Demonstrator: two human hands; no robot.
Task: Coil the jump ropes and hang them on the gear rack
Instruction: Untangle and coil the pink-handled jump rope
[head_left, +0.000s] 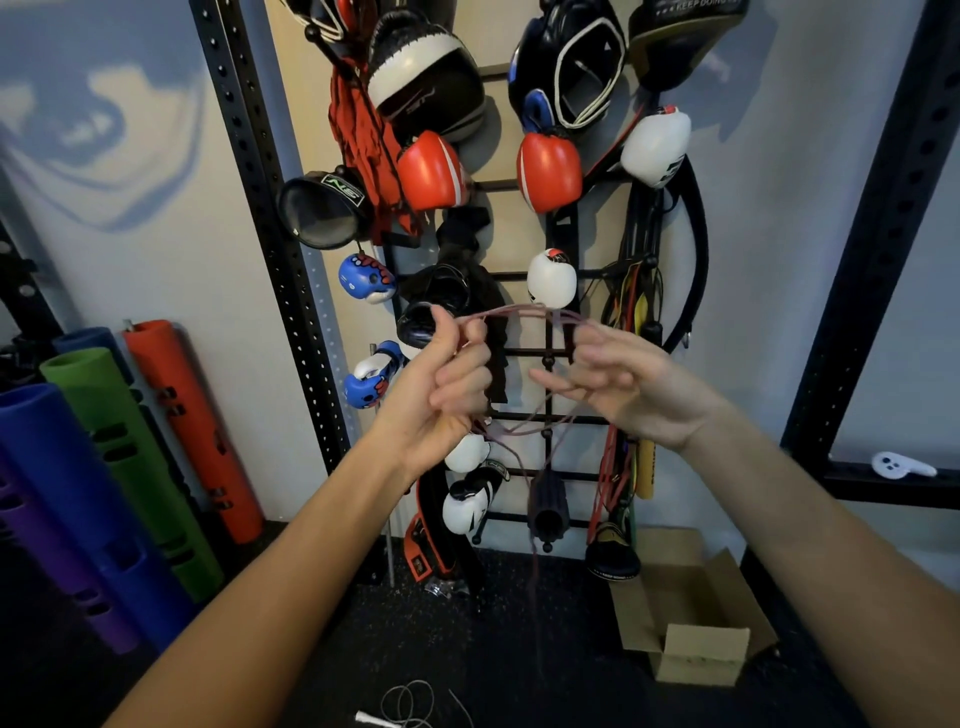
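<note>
- The left hand (452, 376) has its fingers curled round several strands of one maroon jump rope (519, 312).
- The right hand (618, 379) holds the same strands between thumb and loosely curled fingers; blur hides the exact contact.
- The jump rope spans both hands in front of the gear rack (524, 353), loops sagging below.
- One dark handle (548, 506) hangs under the hands.
- One white rope (410, 701) lies on the floor, near one cardboard box (691, 623).
- Two red gloves (428, 171) hang on the rack.
</note>
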